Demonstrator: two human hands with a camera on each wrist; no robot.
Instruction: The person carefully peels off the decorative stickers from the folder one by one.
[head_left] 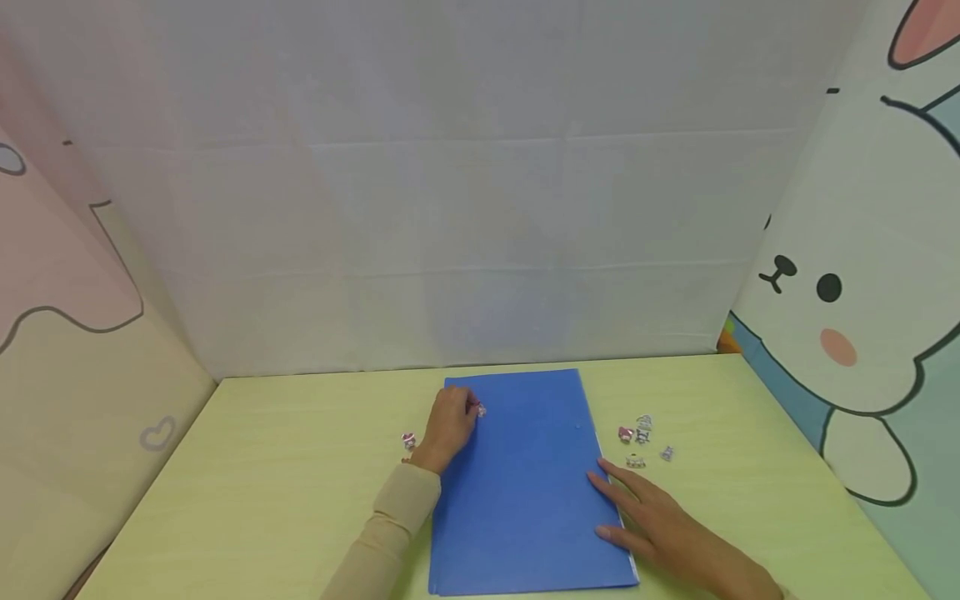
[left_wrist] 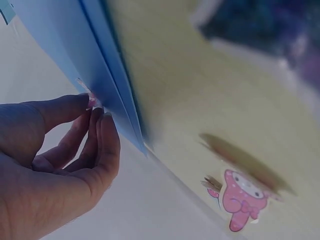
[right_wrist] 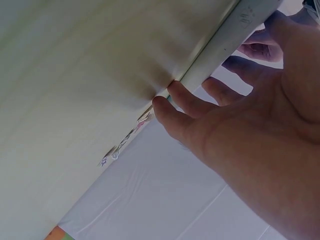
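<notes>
A blue folder [head_left: 525, 500] lies flat on the table. Near its upper left edge my left hand [head_left: 448, 421] pinches a small pinkish sticker [head_left: 482, 410] between thumb and fingertips, at the cover; the left wrist view shows the pinched sticker [left_wrist: 91, 101] against the blue cover. My right hand [head_left: 667, 527] rests with spread fingers on the folder's right edge. In the right wrist view its fingertips [right_wrist: 165, 111] touch the whitish side of the folder [right_wrist: 210, 59].
Left of the folder lies a pink character sticker [head_left: 408, 440], seen larger as a pink figure sticker [left_wrist: 242, 202] in the left wrist view. Several small stickers [head_left: 635, 461] are scattered right of the folder. A white sheet [head_left: 480, 208] hangs behind the table [head_left: 285, 483].
</notes>
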